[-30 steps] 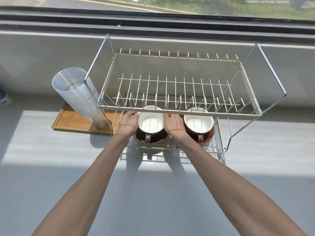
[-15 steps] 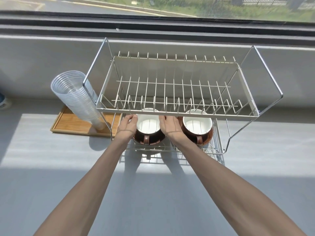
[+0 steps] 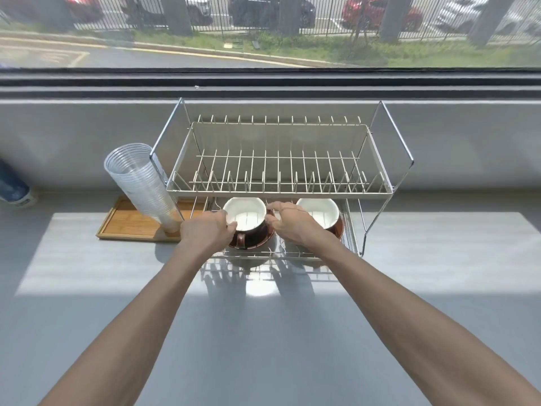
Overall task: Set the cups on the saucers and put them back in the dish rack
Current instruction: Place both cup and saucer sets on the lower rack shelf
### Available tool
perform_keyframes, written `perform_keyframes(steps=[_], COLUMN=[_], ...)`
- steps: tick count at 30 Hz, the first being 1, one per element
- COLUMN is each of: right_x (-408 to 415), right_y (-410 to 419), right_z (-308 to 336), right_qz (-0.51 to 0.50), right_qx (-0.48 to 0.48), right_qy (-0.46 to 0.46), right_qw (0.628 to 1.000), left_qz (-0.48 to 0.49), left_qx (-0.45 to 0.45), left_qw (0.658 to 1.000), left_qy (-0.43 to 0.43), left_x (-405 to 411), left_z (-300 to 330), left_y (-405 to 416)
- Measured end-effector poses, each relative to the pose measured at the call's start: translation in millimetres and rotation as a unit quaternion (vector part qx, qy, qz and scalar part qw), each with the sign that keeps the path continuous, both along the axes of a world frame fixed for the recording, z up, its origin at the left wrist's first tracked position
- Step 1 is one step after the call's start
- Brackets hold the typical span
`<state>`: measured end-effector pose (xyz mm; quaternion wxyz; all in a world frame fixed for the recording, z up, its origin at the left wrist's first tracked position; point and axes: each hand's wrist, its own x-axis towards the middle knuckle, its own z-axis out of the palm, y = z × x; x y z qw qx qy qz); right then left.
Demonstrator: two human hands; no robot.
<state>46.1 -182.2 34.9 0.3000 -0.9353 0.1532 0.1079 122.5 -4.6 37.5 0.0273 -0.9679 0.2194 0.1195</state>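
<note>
Two brown cups with white insides sit on brown saucers in the lower tier of the wire dish rack. The left cup stands on its saucer, handle toward me. My left hand curls against the left side of that cup and saucer. My right hand pinches the saucer's right edge, fingers partly spread. The right cup is partly hidden behind my right hand. The upper tier holds nothing.
A tall leaning stack of clear plastic cups stands on a wooden tray just left of the rack, close to my left hand. The grey counter stretches toward me. A window ledge runs behind the rack.
The view has tilted up toward the window. Both hands have drawn slightly back toward the rack's front, still on either side of the left cup and saucer.
</note>
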Motion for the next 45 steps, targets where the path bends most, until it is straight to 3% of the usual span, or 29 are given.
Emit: perform_keyframes(steps=[6,9,12,16,20,25,29,31,37,42,45], right_x=[-35.6,-49.4,-58.7,-59.1,-50.5,-38.3,-39.4,-42.0,-47.7,-52.1,-49.6], right_y=[-17.9,-32.4,-48.0,-64.3,-74.2,-80.8,-80.2,-80.3,-74.9,-67.2,-58.0], right_z=[-0.3,-7.3,-19.7,-37.1,-46.8,-60.2,-65.6,-67.8,-66.7,-51.4,-42.6], right_qz=[0.034,0.001,-0.042,-0.16,-0.261,-0.328,-0.372,-0.373,-0.369,-0.3,-0.229], right_qx=[-0.216,-0.233,-0.237,-0.095,0.059,0.146,0.186,0.191,0.177,0.076,-0.022], right_qy=[-0.082,-0.101,-0.131,-0.131,-0.072,-0.081,-0.118,-0.118,-0.115,-0.093,-0.109], right_qw=[0.973,0.967,0.962,0.974,0.961,0.93,0.902,0.9,0.905,0.946,0.967], left_qz=[-0.094,-0.128,-0.09,0.028,0.149,0.236,0.291,0.297,0.267,0.156,0.097], left_qx=[-0.01,-0.102,-0.225,-0.348,-0.372,-0.412,-0.454,-0.469,-0.456,-0.358,-0.287], left_qw=[0.992,0.984,0.97,0.936,0.903,0.83,0.774,0.761,0.781,0.856,0.882], left_qy=[-0.088,-0.077,-0.028,0.052,0.153,0.293,0.332,0.335,0.332,0.34,0.362], left_x=[-39.2,-59.6,-74.6,-82.7,-75.9,-63.4,-58.3,-58.1,-55.5,-47.6,-38.1], left_z=[12.0,4.6,-11.0,-29.8,-44.0,-59.8,-70.7,-74.5,-78.6,-57.3,-38.4], left_y=[-30.7,-52.4,-71.3,-98.4,-119.6,-130.6,-136.5,-138.9,-133.3,-107.6,-84.4])
